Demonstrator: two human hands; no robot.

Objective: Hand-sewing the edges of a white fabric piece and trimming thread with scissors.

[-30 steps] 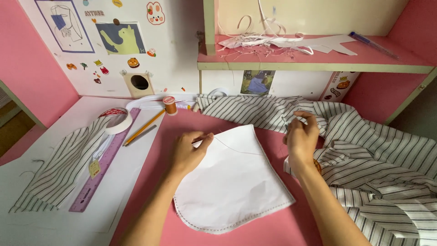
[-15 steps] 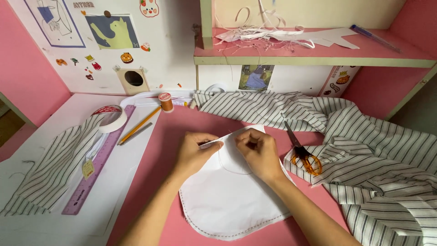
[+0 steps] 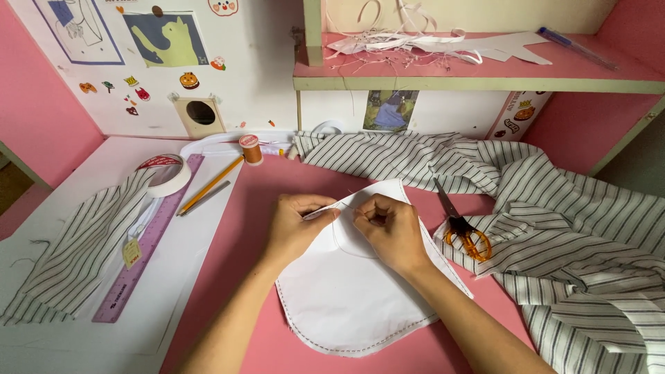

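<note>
Right now you look to be partway through hand-stitching: the striped fabric (image 3: 554, 208), the largest thing here, sprawls from the back edge of the pink desk (image 3: 242, 277) down along its right edge, set aside. In front of it, toward the middle of the front edge, lies the white fabric piece (image 3: 353, 298), flat, with a dotted line of stitches running along its curved lower border. Both your hands meet at its upper edge, so the step in hand seems to be working a thread or needle there; the needle itself is too small to make out. The next move, as I judge it, calls for a steady pinch and keeping the cloth flat so that edge does not pucker.

Your left hand (image 3: 294, 228) is curled narrow, fingertips pinching the top edge of the white piece. Your right hand (image 3: 391, 228) is closed almost to a fist, fingers pinched together just beside the left, resting on the same cloth. Orange-handled scissors (image 3: 460, 225) lie just right of your right hand, on the striped fabric's edge, untouched.
</note>
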